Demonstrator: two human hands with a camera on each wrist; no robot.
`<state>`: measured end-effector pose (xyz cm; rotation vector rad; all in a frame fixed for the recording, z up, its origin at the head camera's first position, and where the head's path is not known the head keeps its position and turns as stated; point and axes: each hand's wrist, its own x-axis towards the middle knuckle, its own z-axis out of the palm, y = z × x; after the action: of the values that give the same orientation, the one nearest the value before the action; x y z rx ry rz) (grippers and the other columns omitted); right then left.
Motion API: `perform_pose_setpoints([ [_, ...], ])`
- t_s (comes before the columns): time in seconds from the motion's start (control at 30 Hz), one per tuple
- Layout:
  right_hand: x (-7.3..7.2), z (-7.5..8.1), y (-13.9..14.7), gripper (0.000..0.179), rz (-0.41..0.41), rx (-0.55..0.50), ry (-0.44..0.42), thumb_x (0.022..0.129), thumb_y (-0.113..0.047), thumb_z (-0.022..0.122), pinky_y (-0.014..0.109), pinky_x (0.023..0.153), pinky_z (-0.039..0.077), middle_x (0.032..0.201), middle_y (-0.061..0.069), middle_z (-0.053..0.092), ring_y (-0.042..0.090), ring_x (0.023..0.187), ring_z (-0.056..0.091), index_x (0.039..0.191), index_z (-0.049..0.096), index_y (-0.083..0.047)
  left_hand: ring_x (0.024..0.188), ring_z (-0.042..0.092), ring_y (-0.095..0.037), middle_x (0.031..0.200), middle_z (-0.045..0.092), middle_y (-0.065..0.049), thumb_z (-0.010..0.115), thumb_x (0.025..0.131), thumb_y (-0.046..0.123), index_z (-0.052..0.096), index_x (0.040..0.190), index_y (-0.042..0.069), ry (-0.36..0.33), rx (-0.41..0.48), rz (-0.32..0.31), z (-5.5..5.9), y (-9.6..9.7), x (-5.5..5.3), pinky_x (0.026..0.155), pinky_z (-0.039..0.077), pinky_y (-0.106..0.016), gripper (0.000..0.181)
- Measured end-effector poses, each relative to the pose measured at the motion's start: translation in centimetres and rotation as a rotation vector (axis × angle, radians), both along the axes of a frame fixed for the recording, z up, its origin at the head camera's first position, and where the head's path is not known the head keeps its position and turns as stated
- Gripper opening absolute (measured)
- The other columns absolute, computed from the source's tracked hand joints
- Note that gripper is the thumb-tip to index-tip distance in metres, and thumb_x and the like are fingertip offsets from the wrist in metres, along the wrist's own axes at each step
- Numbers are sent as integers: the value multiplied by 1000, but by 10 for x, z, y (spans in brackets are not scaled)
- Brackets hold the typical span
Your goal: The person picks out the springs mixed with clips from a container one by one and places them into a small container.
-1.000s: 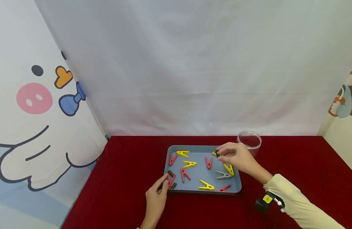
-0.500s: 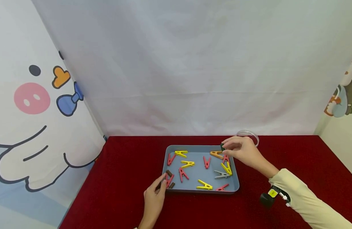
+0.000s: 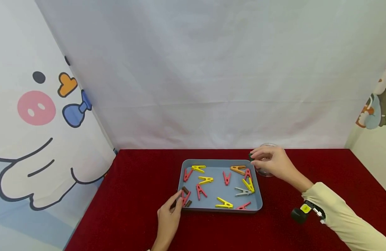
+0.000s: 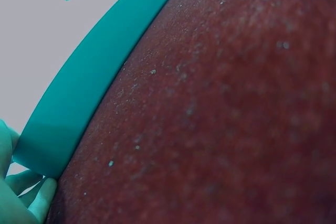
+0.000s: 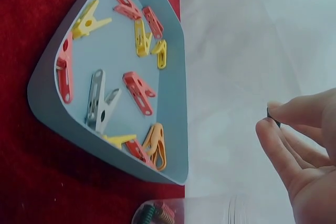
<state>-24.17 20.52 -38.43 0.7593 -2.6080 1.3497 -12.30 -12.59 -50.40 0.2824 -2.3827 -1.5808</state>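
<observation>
My right hand [image 3: 274, 162] pinches a small dark green spring [image 3: 250, 157] between thumb and fingertips, above the back right corner of the tray. A clear round jar [image 5: 210, 211] stands below and behind that hand, with green, brown and red springs [image 5: 164, 212] at its bottom. At the front left corner of the blue-grey tray [image 3: 218, 210], my left hand [image 3: 168, 218] grips the wall. Its fingers [image 4: 44, 198] reach around the tray's lower corner. Plastic clips lie in the tray, among them a grey clip [image 3: 243, 191] and an orange clip [image 3: 238, 169].
Two brown springs, one of them a dark spring [image 3: 185, 190], lie by a red clip [image 3: 186, 198] near my left fingers. Several yellow and red clips are scattered across the tray. A dark red cloth [image 3: 142, 181] covers the table; a white curtain [image 3: 196, 87] hangs behind.
My right hand has moved right and slightly away with the green spring, from over the tray to beside the jar. The orange clip has come into full view. My left hand keeps its grip.
</observation>
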Motion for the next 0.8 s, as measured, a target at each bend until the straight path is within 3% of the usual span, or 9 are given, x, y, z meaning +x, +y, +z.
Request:
perform_pose_setpoints([
  [0.13, -2, 0, 7, 19, -25, -9, -15, 75, -19, 70, 24, 64, 49, 102, 4, 60, 12, 80, 61, 90, 68, -7, 31, 22, -2, 62, 53, -1, 54, 87, 30, 59, 115, 25, -11, 3, 2, 1, 0, 0, 32, 28, -21, 29],
  [0.2, -2, 1, 10, 19, -34, -18, -16, 75, -17, 70, 23, 63, 50, 103, 6, 60, 14, 80, 61, 90, 68, -6, 31, 22, -2, 59, 50, -2, 54, 88, 30, 59, 115, 24, -13, 1, 1, 1, 0, 0, 32, 28, -21, 29],
  [0.33, -4, 2, 16, 20, -61, -14, -17, 75, -17, 71, 22, 64, 49, 104, 10, 61, 17, 82, 61, 91, 67, -6, 32, 23, -2, 76, 61, -2, 54, 87, 30, 59, 115, 24, -8, 5, 0, 1, 0, 0, 33, 29, -21, 29],
  [0.47, -7, 1, 21, 21, -101, 11, -37, 74, -18, 71, 23, 62, 50, 103, 12, 61, 21, 82, 61, 92, 67, -6, 32, 25, -3, 93, 64, -1, 54, 87, 31, 59, 115, 25, -6, 8, 0, 0, 0, 0, 34, 30, -21, 29],
  [0.8, -14, -3, 33, 20, -181, 75, -67, 77, -16, 68, 24, 58, 49, 95, 14, 63, 25, 81, 60, 93, 66, -4, 31, 25, -1, 95, 64, -4, 54, 87, 30, 59, 116, 22, 0, 8, -12, 0, -2, 0, 34, 30, -21, 30],
])
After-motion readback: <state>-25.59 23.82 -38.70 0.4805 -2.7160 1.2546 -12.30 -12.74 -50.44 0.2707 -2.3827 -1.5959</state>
